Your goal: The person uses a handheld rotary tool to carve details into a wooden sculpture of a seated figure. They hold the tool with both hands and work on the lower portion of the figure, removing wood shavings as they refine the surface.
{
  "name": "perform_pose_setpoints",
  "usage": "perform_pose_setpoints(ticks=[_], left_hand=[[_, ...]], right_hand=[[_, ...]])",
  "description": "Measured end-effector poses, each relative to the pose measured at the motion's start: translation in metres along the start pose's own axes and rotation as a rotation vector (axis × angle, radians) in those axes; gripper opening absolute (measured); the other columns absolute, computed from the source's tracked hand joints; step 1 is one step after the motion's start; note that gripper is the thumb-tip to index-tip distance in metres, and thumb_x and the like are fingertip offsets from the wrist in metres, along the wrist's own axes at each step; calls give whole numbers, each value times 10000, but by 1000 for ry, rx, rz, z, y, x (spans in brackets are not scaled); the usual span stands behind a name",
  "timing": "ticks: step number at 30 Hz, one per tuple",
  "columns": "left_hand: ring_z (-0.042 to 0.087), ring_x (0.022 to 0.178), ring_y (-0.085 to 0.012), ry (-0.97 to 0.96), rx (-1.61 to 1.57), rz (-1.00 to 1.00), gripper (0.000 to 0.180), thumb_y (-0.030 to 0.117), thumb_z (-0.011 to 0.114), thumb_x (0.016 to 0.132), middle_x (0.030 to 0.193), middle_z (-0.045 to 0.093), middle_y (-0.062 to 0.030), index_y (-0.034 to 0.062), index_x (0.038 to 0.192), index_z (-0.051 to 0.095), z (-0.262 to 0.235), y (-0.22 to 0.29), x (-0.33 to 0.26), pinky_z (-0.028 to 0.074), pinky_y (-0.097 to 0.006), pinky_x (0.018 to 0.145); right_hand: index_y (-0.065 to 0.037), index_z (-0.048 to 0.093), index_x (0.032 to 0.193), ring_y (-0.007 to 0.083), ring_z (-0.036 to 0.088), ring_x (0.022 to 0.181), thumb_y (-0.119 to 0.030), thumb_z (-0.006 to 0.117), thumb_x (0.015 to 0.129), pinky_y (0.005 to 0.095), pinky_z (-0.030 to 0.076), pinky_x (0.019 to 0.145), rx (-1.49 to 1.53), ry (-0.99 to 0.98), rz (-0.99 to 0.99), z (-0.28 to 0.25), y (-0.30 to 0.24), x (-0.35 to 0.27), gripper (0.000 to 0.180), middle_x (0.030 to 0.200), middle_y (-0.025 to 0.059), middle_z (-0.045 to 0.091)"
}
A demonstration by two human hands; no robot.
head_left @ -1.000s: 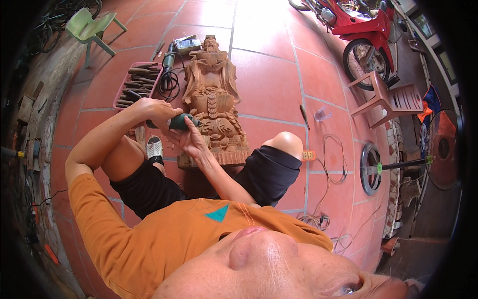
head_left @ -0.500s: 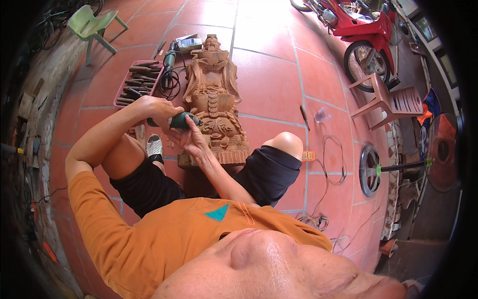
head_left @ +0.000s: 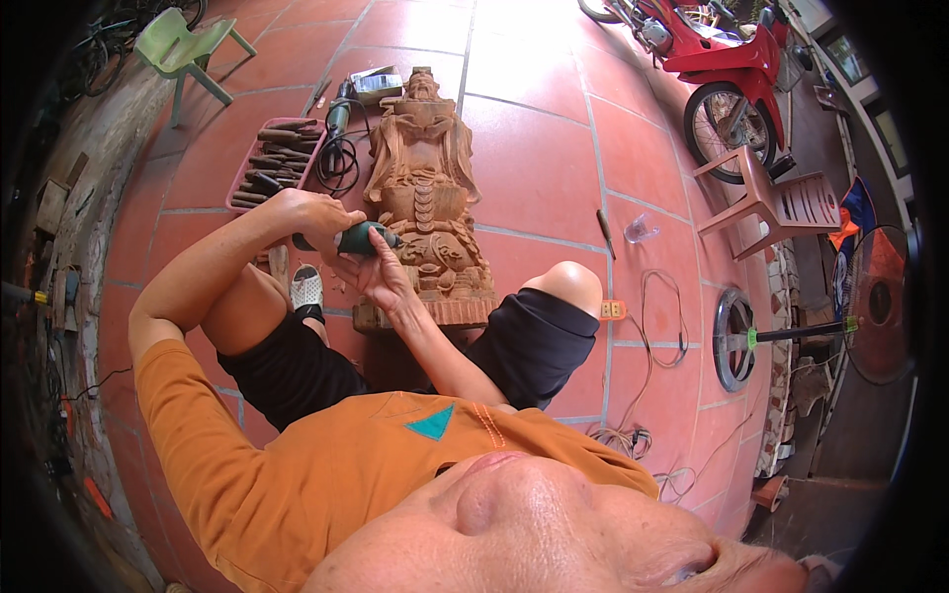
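A carved brown wooden statue (head_left: pixel 423 163) of a robed, bearded figure lies on its back on the tiles, its base toward me. Over its lower left side I hold a green handheld grinder (head_left: pixel 354 238) in both hands. My left hand (head_left: pixel 318 219) is closed round the rear of the grinder's body. My right hand (head_left: pixel 381 275) has its fingers and thumb wrapped near the dark front end. That front end points at the carving's lower part; whether its tip touches the wood I cannot tell.
Left of the statue are a pink basket (head_left: pixel 315 148) of chisels, another green power tool (head_left: pixel 338 117) with black cord, and a box (head_left: pixel 377 83). To the right lie a chisel (head_left: pixel 605 233), a clear cup (head_left: pixel 643 229), an orange socket block (head_left: pixel 613 309) and cables. Chairs, a fan and a red motorbike (head_left: pixel 727 69) stand farther out.
Almost nothing differs. Both hands keep the same hold on the grinder, and the statue lies in the same place.
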State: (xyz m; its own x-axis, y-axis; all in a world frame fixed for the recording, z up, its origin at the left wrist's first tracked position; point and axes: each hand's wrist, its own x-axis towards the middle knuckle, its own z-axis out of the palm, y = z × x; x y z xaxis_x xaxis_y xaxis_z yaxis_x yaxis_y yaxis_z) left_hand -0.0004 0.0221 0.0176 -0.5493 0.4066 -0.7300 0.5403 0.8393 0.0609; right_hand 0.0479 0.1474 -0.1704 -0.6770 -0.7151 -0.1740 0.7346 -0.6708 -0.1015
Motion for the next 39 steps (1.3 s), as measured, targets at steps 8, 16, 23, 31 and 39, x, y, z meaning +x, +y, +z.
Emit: perform_pose_setpoints(ticks=[8,16,23,31,39], left_hand=[[616,1016,-356,-26,-2,12,953,356,777,641,1038,638,-227,53,1416,312,-4,4,-2,484,-410,863],[605,1031,-356,20,36,30,986,359,771,637,1053,630,-232,58,1440,286,2,0,2,478,-404,870],[600,1032,-358,7,0,-8,996,354,767,638,1056,624,-234,64,1452,272,7,-5,3,475,-400,877],[605,1022,-360,10,1,-5,997,349,764,635,1049,627,-233,63,1453,270,7,-4,2,482,-394,866],[621,997,-354,55,37,15,974,365,770,638,1012,641,-230,51,1428,295,10,-5,3,488,-405,849]], right_hand=[[-89,424,1287,377,570,1138,-412,659,875,520,449,1015,-24,3,-12,8,1,-4,574,1213,186,569],[-74,418,1286,389,570,1134,-410,647,884,524,449,1016,-12,4,-11,2,0,-2,572,1211,201,571],[-81,418,1286,375,580,1125,-417,637,890,517,466,1000,-13,1,-12,7,1,-3,564,1202,193,576],[-97,459,1259,311,617,1081,-393,618,910,478,498,951,-17,-9,-4,8,0,-6,484,1189,152,614],[-81,425,1275,367,595,1104,-397,639,893,525,482,977,1,-7,-17,8,2,-2,540,1193,188,575]])
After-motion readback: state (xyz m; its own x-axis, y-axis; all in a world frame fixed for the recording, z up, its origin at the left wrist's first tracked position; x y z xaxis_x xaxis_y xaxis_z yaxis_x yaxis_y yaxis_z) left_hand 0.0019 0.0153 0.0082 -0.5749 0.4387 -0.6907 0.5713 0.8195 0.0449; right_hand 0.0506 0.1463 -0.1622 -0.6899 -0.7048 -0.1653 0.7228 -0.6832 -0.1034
